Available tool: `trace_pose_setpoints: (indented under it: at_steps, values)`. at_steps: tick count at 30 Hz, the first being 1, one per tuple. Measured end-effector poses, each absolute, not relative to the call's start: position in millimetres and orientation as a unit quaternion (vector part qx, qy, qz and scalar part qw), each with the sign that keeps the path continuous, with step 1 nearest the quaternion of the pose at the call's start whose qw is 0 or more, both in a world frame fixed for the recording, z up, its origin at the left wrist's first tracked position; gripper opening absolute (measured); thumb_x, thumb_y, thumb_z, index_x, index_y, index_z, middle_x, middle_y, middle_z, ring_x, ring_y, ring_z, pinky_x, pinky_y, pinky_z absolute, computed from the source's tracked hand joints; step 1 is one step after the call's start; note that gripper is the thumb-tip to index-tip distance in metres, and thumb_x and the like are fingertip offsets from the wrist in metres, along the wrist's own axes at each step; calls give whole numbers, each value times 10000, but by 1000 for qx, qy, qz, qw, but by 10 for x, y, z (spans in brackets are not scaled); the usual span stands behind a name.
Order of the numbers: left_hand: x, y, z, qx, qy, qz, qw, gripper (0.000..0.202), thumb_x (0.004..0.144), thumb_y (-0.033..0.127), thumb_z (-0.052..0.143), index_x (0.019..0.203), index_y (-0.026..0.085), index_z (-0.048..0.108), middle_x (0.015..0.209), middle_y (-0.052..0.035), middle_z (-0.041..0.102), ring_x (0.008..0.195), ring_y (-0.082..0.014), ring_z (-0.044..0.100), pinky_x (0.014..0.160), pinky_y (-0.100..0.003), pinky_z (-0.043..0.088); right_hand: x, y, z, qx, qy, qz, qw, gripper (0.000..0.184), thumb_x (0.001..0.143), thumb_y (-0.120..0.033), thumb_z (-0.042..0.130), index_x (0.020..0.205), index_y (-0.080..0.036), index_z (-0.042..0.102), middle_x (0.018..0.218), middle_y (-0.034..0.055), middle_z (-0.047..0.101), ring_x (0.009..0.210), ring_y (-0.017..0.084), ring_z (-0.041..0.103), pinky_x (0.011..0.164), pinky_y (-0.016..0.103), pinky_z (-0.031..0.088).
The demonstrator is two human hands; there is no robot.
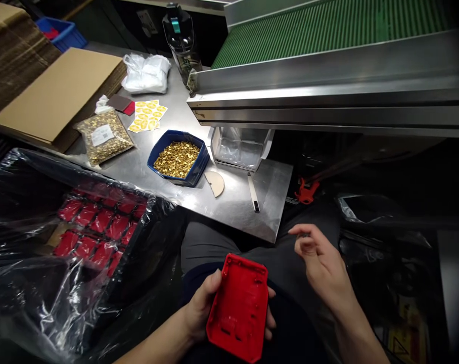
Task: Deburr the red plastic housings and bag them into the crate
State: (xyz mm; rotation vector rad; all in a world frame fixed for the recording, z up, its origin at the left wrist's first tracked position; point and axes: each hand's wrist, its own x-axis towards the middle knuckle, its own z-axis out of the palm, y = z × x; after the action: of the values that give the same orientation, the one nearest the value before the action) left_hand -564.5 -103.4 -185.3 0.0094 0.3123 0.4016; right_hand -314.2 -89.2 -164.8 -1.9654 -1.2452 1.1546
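Note:
A red plastic housing (239, 308), a shallow open shell with small posts and slots along its inner edges, lies in my left hand (202, 306). My left thumb presses its left edge and my fingers wrap beneath, their tips showing at the right side. My right hand (322, 263) hovers over my lap, to the right of the housing and apart from it. Its index finger points left and the other fingers curl loosely; I see nothing held there. On the metal table, a blue tray (197, 174) holds many small brass-coloured parts (177, 159).
Left stands a black-lined crate (138, 222) with rows of red housings (102, 220). A white pen-like tool (253, 193), a beige half-disc (216, 183), a clear bin (239, 151) and a bag of brass parts (104, 137) occupy the table (229, 212). A green conveyor (328, 33) overhangs it.

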Motion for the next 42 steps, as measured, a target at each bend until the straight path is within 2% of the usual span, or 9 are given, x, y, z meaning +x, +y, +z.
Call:
trace_pose_setpoints:
  at_steps: [5,9,13,15,20,24,28,34,42]
  values:
    - [-5615,-1008,-1879,-10,141,183,973,1054,773,811,590,1357,-65,548,1135,-289,713,1009,-320,731,910,-362,551,-3079,-936,-1724,-765,-415,441,219,375,1021,-602,391,1176,-321,585,1038,8,648,971,195,620,814,291,496]
    - [-5603,-1004,-1864,-1,139,171,975,1058,763,823,598,1380,-34,538,1198,-293,689,1038,-312,723,929,-362,543,-3201,-897,-1579,-687,-482,480,255,368,997,-542,511,1231,-287,637,1120,38,681,995,211,647,866,310,518]
    - [-5613,-1018,-1810,45,176,175,968,1013,724,784,694,1358,3,570,1224,-286,679,1066,-328,706,953,-401,536,-3337,-902,-1360,-642,-545,471,261,304,1016,-478,513,1269,-361,633,1238,-7,671,1154,199,625,967,284,498]
    - [-5612,-1024,-1775,78,202,187,958,990,704,758,735,1339,14,585,1214,-294,678,1069,-365,699,952,-454,537,-3384,-938,-1274,-651,-554,459,240,313,1040,-457,457,1322,-374,564,1219,-13,668,1125,179,637,947,272,514]
    - [-5593,-996,-1691,120,228,208,944,972,696,745,754,1353,53,572,1209,-271,676,1065,-397,688,964,-521,524,-3436,-1005,-1141,-627,-586,466,213,239,1021,-394,517,1250,-329,524,994,-22,681,830,136,675,657,207,549]
    - [-5594,-952,-1639,163,235,217,933,902,724,699,767,1367,97,569,1328,-240,612,1220,-400,605,1109,-538,407,-3515,-1025,-1082,-585,-658,401,251,237,996,-279,581,1227,-330,595,1101,-19,678,961,130,666,793,202,559]
    - [-5601,-929,-1619,178,227,203,936,886,744,681,763,1382,104,552,1273,-229,639,1198,-409,615,1079,-535,429,-3646,-1085,-1078,-562,-707,328,276,315,959,-162,601,1258,-261,619,1141,27,668,1024,160,644,859,262,557]
    - [-5602,-910,-1612,189,226,199,935,829,772,677,740,1351,108,574,1249,-206,647,1194,-381,614,1005,-435,489,-3752,-1146,-1146,-551,-713,305,308,335,930,-69,583,1244,-183,614,1137,70,679,1052,184,636,925,309,552]
    - [-5624,-974,-1642,153,236,216,935,832,776,654,753,1396,143,535,1337,-199,604,1246,-395,582,1068,-494,451,-3744,-1168,-1189,-524,-746,278,303,383,915,-15,576,1278,-132,610,1201,116,676,1130,208,629,995,340,552]
